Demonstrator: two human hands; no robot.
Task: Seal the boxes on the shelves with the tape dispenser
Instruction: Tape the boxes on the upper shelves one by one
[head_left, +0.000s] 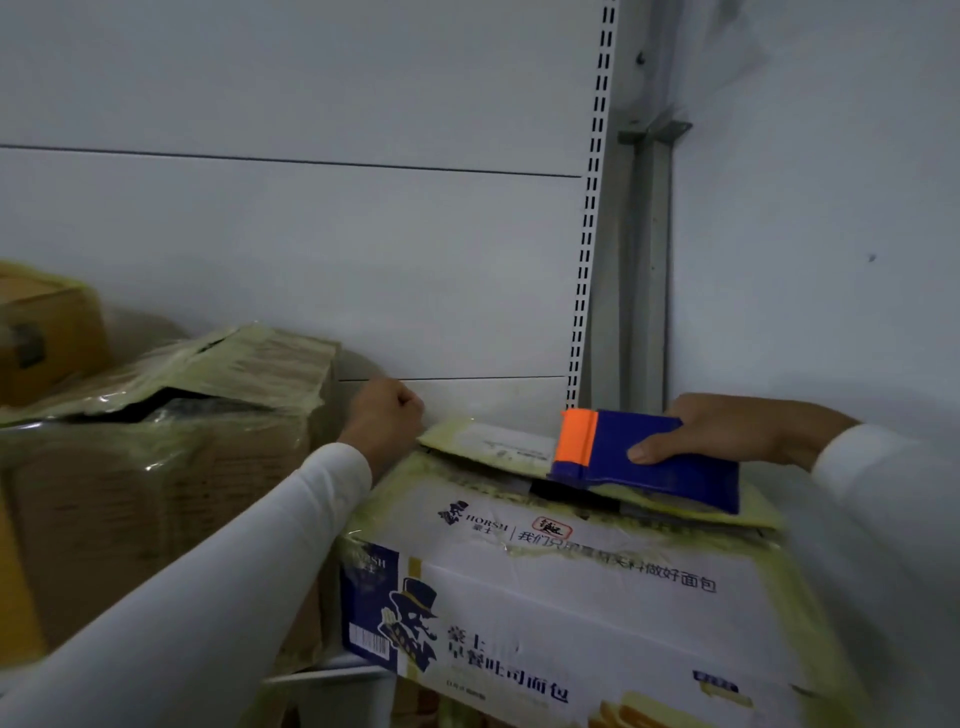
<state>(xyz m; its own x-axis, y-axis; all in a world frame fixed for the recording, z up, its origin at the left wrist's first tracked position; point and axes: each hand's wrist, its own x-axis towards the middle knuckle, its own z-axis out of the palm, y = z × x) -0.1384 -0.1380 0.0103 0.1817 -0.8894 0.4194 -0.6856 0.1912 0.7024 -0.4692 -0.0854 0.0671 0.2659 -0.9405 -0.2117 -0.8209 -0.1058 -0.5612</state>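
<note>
A white and blue printed box (561, 587) stands on the shelf in front of me, its top flaps covered in yellowish tape. My right hand (737, 431) grips the blue tape dispenser (649, 460) with its orange front end, which lies flat on the box's top flap near the far edge. My left hand (387, 421) is curled into a fist at the far left corner of the box top, pressing on the flap's end. Whether it pinches a tape end is hidden.
A brown box (171, 467) wrapped in wrinkled yellowish tape stands to the left, its top flap partly lifted. Another brown box (47, 332) sits behind it at the far left. A slotted white upright (592, 208) and the shelf's white back panel (311, 234) rise behind.
</note>
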